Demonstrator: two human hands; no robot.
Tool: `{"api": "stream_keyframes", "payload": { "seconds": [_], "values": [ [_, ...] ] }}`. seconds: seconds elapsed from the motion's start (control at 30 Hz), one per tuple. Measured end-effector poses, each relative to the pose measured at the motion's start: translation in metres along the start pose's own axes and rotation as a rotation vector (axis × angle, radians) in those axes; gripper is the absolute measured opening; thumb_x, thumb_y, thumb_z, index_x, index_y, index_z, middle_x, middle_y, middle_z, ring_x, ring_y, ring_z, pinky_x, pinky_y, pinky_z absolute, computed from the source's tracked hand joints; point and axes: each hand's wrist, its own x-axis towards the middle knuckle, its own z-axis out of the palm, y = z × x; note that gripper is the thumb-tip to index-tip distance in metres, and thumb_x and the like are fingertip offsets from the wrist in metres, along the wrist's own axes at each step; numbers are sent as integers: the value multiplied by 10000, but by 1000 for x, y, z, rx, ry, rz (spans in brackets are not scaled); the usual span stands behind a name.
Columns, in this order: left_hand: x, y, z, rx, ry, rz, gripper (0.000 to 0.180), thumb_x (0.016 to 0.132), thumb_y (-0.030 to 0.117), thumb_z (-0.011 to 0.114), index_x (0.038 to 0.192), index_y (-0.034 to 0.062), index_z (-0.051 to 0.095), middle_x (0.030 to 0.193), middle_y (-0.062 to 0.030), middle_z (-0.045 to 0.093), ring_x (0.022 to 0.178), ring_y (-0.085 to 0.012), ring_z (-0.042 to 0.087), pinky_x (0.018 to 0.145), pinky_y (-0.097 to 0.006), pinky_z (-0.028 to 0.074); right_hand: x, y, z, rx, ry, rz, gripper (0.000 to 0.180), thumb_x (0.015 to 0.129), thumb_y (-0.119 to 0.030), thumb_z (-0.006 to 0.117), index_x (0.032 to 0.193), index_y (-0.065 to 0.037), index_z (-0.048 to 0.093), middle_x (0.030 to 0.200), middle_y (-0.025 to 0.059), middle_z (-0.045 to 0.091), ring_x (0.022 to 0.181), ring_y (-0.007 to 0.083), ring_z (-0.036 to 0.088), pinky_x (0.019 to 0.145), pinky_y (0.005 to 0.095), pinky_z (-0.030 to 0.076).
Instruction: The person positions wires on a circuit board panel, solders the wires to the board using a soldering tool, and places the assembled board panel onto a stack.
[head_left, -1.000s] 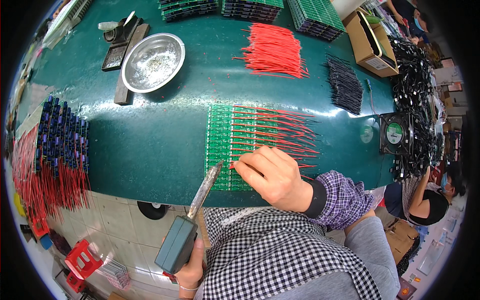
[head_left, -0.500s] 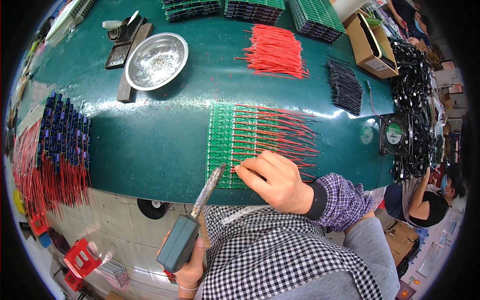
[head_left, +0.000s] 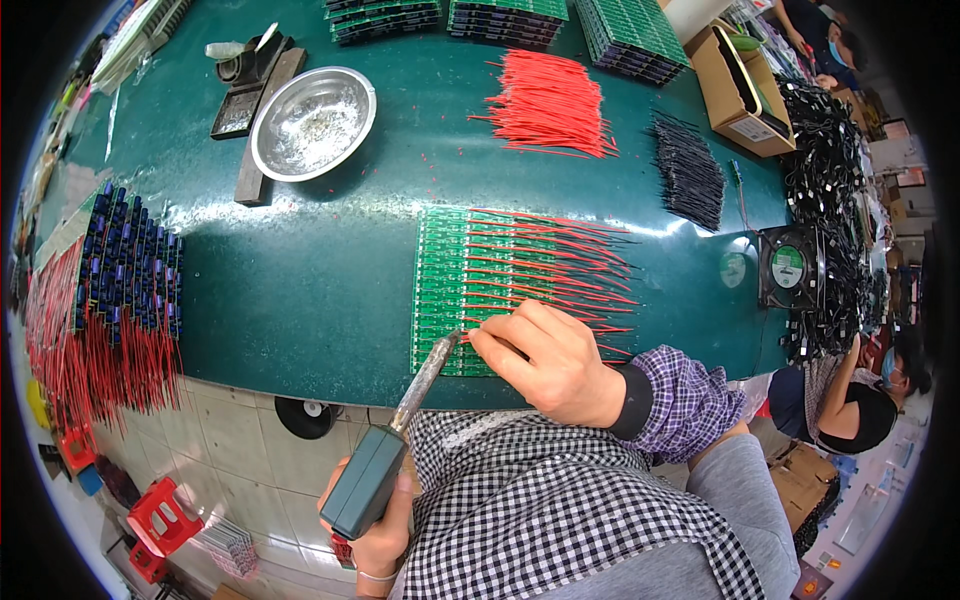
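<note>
A panel of green circuit boards [head_left: 432, 285] lies near the table's front edge, with red and black wires running off it to the right. My left hand [head_left: 385, 525] is closed round the grey handle of a soldering iron [head_left: 372, 478]. The iron slants up to the right, its tip at the panel just left of my right fingertips. My right hand [head_left: 550, 365] rests over the panel's lower right part, thumb and forefinger pinched on the end of a red wire [head_left: 466, 338]. The rest of that wire runs under the hand.
Behind the panel lie a red wire pile [head_left: 552, 102] and a black wire pile [head_left: 690, 170]. A metal bowl [head_left: 268, 150] stands back left, wired boards [head_left: 130, 265] at far left. Board stacks [head_left: 630, 40], a cardboard box [head_left: 740, 95] and a small fan [head_left: 790, 267] line the far and right sides.
The soldering iron has moved slightly right, bringing its tip close to my right fingertips. My right hand has hardly moved and keeps its pinch.
</note>
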Motion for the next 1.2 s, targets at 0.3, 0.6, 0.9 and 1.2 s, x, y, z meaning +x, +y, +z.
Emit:
{"api": "stream_keyframes", "payload": {
  "seconds": [0.3,0.6,0.9,1.2],
  "values": [
    [-9,1,-3,-104,49,-109,249,760,73,785,944,-22,646,841,-88,609,697,-202,572,621,-330,456,1,-1,0,0,4,5,257,707,-79,703,947,9,676,878,60,609,779,192,584,625,297,500],
    [-13,2,-3,-97,33,-113,288,782,53,787,1008,-19,624,933,-95,600,781,-194,561,681,-326,455,0,0,1,-10,20,-8,255,713,-79,717,950,5,674,883,60,614,781,191,584,635,297,494],
    [-15,-1,-2,-73,66,-81,280,750,43,793,990,-33,671,929,-107,625,777,-205,612,661,-335,482,-4,-6,0,50,37,7,306,685,-46,730,983,9,691,904,73,660,711,181,594,552,287,483],
    [-9,6,-1,-86,54,-77,233,690,32,791,889,-41,694,816,-128,655,669,-235,629,616,-325,495,-5,-5,0,65,6,10,310,691,-37,718,995,11,683,904,79,656,700,184,588,550,283,482]
  ]
}}
